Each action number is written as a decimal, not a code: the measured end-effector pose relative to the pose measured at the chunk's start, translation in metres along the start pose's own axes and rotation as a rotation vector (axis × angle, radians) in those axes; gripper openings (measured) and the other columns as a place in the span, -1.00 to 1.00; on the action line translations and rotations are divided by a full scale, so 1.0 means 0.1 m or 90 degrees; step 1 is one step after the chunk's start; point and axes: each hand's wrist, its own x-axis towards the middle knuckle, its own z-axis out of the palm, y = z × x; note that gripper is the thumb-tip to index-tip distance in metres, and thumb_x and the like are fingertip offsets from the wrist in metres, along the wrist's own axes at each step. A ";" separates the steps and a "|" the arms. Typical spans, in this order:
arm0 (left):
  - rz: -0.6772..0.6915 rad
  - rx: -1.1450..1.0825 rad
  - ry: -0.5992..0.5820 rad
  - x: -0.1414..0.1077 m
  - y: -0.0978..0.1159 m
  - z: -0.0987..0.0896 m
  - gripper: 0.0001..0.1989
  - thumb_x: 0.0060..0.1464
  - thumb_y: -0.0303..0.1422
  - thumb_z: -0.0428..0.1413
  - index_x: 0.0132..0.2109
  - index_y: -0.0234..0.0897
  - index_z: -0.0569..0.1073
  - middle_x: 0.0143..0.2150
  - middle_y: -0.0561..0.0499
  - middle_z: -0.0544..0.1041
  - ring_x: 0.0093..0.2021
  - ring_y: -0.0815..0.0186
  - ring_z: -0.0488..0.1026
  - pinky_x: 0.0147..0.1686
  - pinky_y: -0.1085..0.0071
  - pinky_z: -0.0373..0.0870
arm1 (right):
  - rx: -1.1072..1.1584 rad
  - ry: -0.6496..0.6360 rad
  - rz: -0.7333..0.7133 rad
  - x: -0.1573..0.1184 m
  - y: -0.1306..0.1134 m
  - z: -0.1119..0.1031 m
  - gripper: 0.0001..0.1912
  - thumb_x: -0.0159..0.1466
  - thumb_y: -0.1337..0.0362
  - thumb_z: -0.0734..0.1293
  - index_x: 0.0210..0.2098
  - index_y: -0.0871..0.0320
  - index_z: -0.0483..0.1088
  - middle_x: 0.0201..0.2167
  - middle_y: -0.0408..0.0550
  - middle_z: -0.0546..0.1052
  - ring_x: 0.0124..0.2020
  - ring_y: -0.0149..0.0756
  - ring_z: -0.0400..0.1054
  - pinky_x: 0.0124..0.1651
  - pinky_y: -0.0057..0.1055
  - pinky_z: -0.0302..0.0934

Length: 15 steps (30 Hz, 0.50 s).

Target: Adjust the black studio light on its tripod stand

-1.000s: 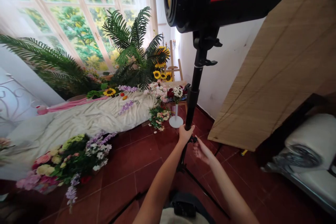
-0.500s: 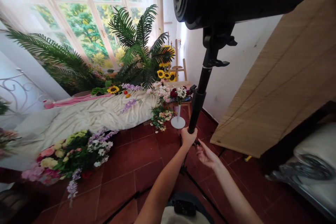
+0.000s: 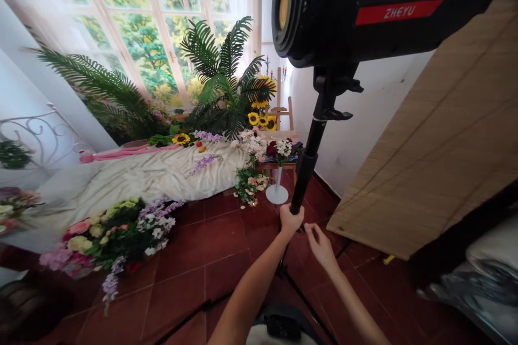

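Left hand point(image 3: 292, 219) stays clenched round black tubular metal pole point(image 3: 304, 178), slanting under bulky black cylindrical lamp point(image 3: 348, 35). Right hand point(image 3: 321, 246) has turned, fingertips now gathered at small black knob point(image 3: 301, 227); cannot tell whether pinching. Knob adjustment likely unfinished.

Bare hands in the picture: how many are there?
2: the left hand wraps around the straight black pole; the right hand is beside the pole, slightly lower in the picture. No others show.
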 end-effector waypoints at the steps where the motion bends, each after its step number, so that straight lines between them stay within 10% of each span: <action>1: 0.001 0.002 0.002 0.00 0.01 0.00 -0.74 -0.21 -0.26 0.16 -0.65 -0.31 0.31 -0.72 0.07 0.30 -0.59 0.35 0.34 -0.63 0.52 0.20 | 0.004 -0.004 0.038 0.00 0.01 0.01 -0.57 0.15 -0.14 0.16 -0.45 0.09 0.35 -0.55 -0.09 0.44 -0.49 -0.26 0.30 -0.40 -0.43 0.15; 6: 0.005 -0.003 0.005 -0.02 0.02 0.00 -0.74 -0.21 -0.26 0.16 -0.66 -0.30 0.30 -0.72 0.06 0.31 -0.59 0.34 0.35 -0.64 0.52 0.20 | 0.064 -0.090 0.165 0.04 0.05 0.05 -0.42 0.16 -0.21 0.05 -0.61 0.12 0.33 -0.66 -0.07 0.39 -0.63 -0.29 0.26 -0.53 -0.41 0.13; 15: -0.014 -0.031 -0.006 -0.02 0.03 0.01 -0.74 -0.23 -0.26 0.16 -0.65 -0.30 0.30 -0.72 0.08 0.27 -0.59 0.37 0.32 -0.65 0.55 0.18 | 0.046 0.063 -0.117 0.07 -0.17 -0.05 -0.68 0.06 0.03 0.34 -0.35 0.14 0.30 -0.43 -0.08 0.42 -0.44 -0.34 0.27 -0.31 -0.41 0.21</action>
